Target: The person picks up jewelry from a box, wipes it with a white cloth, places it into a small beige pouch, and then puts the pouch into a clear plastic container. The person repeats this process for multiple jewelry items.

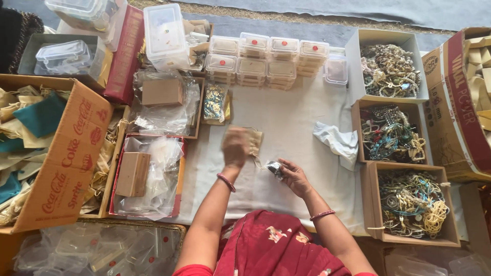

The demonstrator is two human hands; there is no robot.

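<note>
White cloth (286, 117); fingers (284, 164) around trinket (274, 168).

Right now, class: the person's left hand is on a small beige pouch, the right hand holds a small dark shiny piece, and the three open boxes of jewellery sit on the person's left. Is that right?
Not quite. The head view shows the three boxes of jewellery on the person's right, not the left. The rest stands: the left hand is on the small beige pouch, and the right hand holds the small dark shiny piece.

Bare forearms, a pink-red bangle on each wrist, and a dark red garment (pale floral print) over the lap
</note>
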